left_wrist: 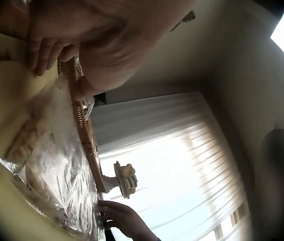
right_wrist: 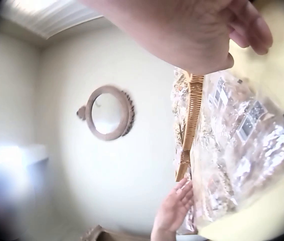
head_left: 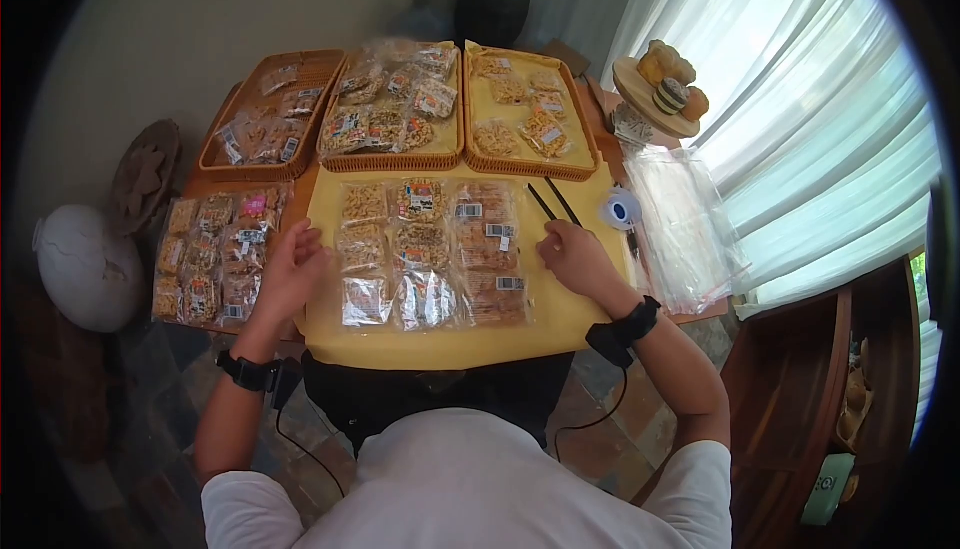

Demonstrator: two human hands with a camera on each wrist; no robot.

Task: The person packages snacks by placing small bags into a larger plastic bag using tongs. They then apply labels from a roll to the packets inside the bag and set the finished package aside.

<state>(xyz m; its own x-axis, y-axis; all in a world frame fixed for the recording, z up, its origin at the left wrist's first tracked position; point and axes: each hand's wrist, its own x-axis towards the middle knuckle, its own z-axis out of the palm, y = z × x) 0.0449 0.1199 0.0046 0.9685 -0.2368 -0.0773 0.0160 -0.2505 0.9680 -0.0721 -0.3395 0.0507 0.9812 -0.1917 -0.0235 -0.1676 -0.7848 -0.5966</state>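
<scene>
On the yellow sheet [head_left: 400,349], three long clear bags lie side by side, each with a column of snack packs: a left bag [head_left: 363,246], a middle bag [head_left: 422,249] and a right bag [head_left: 492,254] with white barcode labels. My left hand [head_left: 296,269] hovers beside the left bag, fingers loosely bent and nothing in them. To the right of the bags is my right hand [head_left: 582,264], its fingers relaxed in the right wrist view. A pair of black sticks [head_left: 555,201], perhaps tongs, lies just beyond its fingertips, the near ends partly hidden.
Three wicker baskets, a left one [head_left: 212,164], a middle one [head_left: 390,162] and a right one [head_left: 530,166], hold loose snack packs at the back. More filled bags [head_left: 215,259] lie at the left. Clear empty bags [head_left: 690,229] and a white-and-blue round object [head_left: 620,209] sit at the right.
</scene>
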